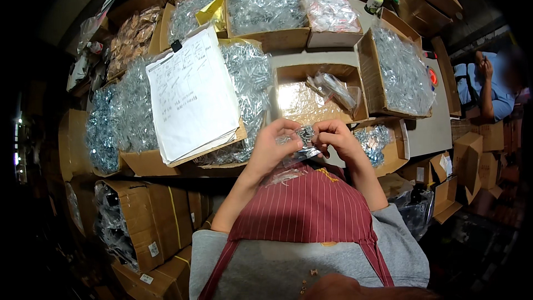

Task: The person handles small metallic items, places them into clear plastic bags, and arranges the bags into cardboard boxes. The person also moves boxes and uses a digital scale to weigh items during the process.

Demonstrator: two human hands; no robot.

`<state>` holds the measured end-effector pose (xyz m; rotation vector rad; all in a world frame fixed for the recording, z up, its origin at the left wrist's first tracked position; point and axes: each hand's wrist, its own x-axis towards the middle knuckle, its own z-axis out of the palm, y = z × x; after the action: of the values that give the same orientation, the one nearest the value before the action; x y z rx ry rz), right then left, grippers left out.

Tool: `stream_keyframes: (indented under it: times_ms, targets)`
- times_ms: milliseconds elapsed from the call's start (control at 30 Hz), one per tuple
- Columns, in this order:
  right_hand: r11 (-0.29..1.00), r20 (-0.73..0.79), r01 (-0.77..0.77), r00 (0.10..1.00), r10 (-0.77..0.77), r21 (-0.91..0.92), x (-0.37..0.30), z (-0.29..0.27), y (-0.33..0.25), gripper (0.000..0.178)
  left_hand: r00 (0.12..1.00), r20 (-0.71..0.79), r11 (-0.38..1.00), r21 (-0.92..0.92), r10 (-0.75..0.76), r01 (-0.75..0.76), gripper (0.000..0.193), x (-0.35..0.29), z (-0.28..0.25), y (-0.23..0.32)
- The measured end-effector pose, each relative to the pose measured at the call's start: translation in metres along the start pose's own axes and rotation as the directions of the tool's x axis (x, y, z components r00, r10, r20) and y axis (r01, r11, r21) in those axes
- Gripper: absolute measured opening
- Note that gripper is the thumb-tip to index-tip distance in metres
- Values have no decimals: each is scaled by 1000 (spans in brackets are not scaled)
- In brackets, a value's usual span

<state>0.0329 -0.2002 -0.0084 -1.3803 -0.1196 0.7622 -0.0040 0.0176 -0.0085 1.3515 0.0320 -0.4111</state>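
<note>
Between my two hands, just above the apron, is a small clear plastic bag [304, 135] with shiny metal pieces in it; their exact kind is too small to make out. My left hand [277, 143] pinches its left side. On the other side, my right hand [336, 138] has its fingers closed on the bag's edge. Right beyond the hands stands an open cardboard box [288, 70] with a few filled clear bags [336, 91] lying in its right part. Close to my right hand, a smaller box holds loose metal pieces [373, 143].
Boxes of bagged hardware [266, 5] line the table's back and left. A clipboard with papers [191, 94] lies across the left boxes. Another full box [402, 72] stands right, near a white bottle [375, 1]. Cartons [150, 216] sit below left. A seated person [488, 83] is far right.
</note>
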Motion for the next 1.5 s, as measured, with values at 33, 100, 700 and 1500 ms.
stream_keyframes:
  times_ms: [33,100,700,1500]
  targets:
    - [1000,1,-7,1000,7,0,0,0,0,12,1000,3,1000,-11,-12,12,38,0,0,0]
    - [1000,-1,-10,1000,10,-4,0,1,-1,13,1000,-3,1000,13,-16,16,38,0,1,3]
    - [999,6,-9,1000,9,-42,1,5,-6,14,997,-27,970,232,79,-70,35,4,-1,-2]
    - [999,21,1,1000,0,-53,1,2,7,16,995,-39,968,236,96,-84,34,3,1,-5]
